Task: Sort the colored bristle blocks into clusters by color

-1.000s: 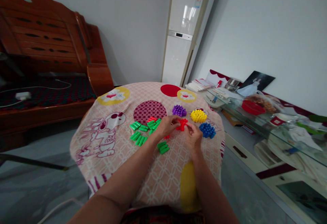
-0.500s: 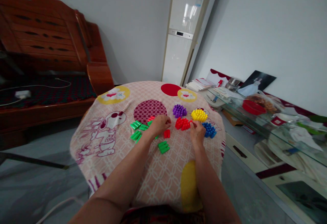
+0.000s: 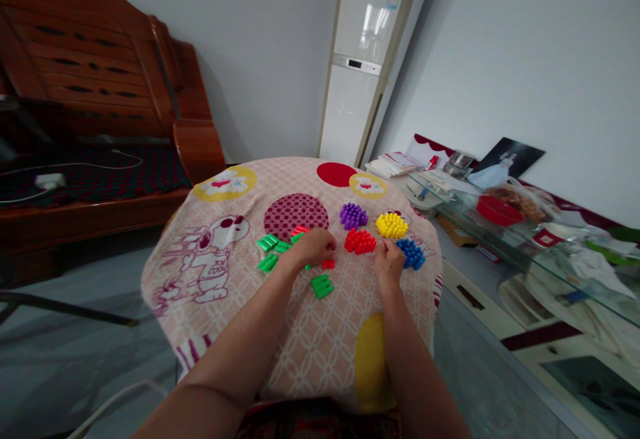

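My left hand (image 3: 319, 246) hovers low over the cloth with its fingers curled inward, just above a few small red pieces (image 3: 329, 263). Whatever its fingertips hold, if anything, is hidden. Right of it, a cluster of upright red pegs (image 3: 360, 241) stands close together. My right hand (image 3: 389, 262) is beside that cluster, thumb and fingers drawn together; I cannot make out anything between them. Green pegs (image 3: 322, 286) lie on their sides in front of and left of my left hand, and more red pegs (image 3: 299, 231) lie behind it.
Upright purple (image 3: 353, 215), yellow (image 3: 392, 225) and blue pegs (image 3: 411, 253) stand in clusters on the round, cloth-covered table (image 3: 310, 352). A cluttered glass-topped cabinet (image 3: 530, 259) is at the right, a wooden bench (image 3: 100, 99) at the left.
My right hand has drawn slightly away from the red cluster, and the red at its fingertips no longer shows. My left hand has lowered over the small red pieces, covering part of them.
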Motion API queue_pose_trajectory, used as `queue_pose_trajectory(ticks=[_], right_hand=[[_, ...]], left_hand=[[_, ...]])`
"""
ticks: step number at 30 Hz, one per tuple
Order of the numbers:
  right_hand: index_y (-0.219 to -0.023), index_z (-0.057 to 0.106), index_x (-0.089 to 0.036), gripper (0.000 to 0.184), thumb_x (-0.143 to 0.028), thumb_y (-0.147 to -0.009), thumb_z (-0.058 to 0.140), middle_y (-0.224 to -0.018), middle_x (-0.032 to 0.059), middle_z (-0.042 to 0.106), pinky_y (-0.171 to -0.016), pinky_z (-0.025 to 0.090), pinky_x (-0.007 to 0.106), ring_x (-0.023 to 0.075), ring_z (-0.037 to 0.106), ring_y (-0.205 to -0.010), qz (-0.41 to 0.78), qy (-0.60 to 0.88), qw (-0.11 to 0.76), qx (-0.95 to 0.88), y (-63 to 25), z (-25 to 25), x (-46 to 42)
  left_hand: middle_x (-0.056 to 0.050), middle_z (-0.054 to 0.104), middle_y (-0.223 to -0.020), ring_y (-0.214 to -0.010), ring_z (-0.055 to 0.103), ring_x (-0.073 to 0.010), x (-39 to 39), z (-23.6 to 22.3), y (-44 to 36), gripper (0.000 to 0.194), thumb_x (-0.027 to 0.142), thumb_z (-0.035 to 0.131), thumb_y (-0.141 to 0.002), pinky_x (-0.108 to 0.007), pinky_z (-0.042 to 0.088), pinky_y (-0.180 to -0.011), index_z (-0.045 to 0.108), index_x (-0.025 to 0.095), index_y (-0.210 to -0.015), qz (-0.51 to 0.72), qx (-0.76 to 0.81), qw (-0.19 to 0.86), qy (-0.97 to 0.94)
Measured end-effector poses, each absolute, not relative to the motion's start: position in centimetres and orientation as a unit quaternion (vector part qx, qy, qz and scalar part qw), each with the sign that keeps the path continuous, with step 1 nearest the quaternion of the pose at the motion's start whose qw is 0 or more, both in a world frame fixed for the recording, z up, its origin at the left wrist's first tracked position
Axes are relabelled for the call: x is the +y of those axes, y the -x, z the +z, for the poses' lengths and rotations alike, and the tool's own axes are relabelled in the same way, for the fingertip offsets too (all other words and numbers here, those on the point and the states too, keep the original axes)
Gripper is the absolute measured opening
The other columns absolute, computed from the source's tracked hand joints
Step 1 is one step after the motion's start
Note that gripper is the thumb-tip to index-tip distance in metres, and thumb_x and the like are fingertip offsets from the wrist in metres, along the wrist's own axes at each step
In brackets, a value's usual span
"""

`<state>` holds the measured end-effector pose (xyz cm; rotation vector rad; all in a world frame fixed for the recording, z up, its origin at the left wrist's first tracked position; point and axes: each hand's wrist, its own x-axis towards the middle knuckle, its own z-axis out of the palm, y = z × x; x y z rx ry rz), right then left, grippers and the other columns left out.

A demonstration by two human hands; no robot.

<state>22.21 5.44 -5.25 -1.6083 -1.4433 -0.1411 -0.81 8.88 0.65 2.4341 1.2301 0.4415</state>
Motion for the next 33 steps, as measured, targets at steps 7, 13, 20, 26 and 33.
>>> queue_pose_trajectory(ticks=[7, 13, 20, 26, 33], right_hand=[[-0.068, 0.060, -0.017, 0.037, -0.038, -0.089, 0.038, -0.064, 0.0069, 0.063, -0.060, 0.033, 0.030, 0.0169, 0.047, -0.059, -0.053, 0.654, 0.498, -0.567, -22.2, -5.3, 5.1], [-0.074, 0.066, -0.015, 0.039, -0.041, -0.089, 0.042, -0.068, 0.0086, 0.067, -0.062, 0.041, 0.029, 0.0178, 0.054, -0.063, -0.071, 0.636, 0.539, -0.547, -21.8, -4.6, 4.3], [-0.094, 0.071, -0.015, 0.030, -0.041, -0.088, 0.056, -0.075, 0.0067, 0.071, -0.058, 0.050, 0.026, 0.0155, 0.062, -0.060, 0.040, 0.523, 0.548, -0.651, -18.7, -4.0, 2.6], [-0.102, 0.070, -0.017, 0.029, -0.038, -0.085, 0.061, -0.089, 0.0097, 0.074, -0.063, 0.054, 0.027, 0.0164, 0.067, -0.068, 0.050, 0.483, 0.540, -0.688, -17.4, -4.1, 2.8], [-0.091, 0.070, -0.014, 0.029, -0.040, -0.079, 0.063, -0.077, 0.0063, 0.071, -0.058, 0.049, 0.027, 0.0156, 0.060, -0.060, 0.016, 0.573, 0.602, -0.557, -19.9, -4.1, 2.7]], left_hand=[[0.002, 0.065, -0.058, -0.056, 0.056, -0.0129, 8.4, 0.5, 0.6, 0.011, 0.010, 0.073, -0.058, -0.023, 0.033, -0.052, 0.069, 0.020, -0.059, 0.157, 0.425, 0.238, -0.859], [0.003, 0.066, -0.062, -0.056, 0.057, -0.0112, 8.6, 0.4, 0.4, 0.009, 0.012, 0.067, -0.064, -0.020, 0.037, -0.052, 0.065, 0.017, -0.071, 0.205, 0.390, 0.361, -0.822], [0.003, 0.061, -0.059, -0.048, 0.053, -0.0076, 9.1, 0.0, -1.5, 0.008, 0.020, 0.061, -0.077, -0.019, 0.043, -0.050, 0.065, 0.014, -0.081, 0.356, 0.384, 0.519, -0.676], [0.003, 0.061, -0.058, -0.046, 0.054, -0.0068, 8.7, -0.3, -2.5, 0.007, 0.018, 0.062, -0.079, -0.018, 0.046, -0.051, 0.065, 0.013, -0.081, 0.365, 0.372, 0.574, -0.631], [-0.004, 0.073, -0.077, -0.069, 0.066, -0.0150, 9.7, 0.6, 0.0, 0.015, 0.018, 0.060, -0.081, -0.024, 0.051, -0.067, 0.071, 0.015, -0.090, 0.419, 0.513, 0.280, -0.695]])
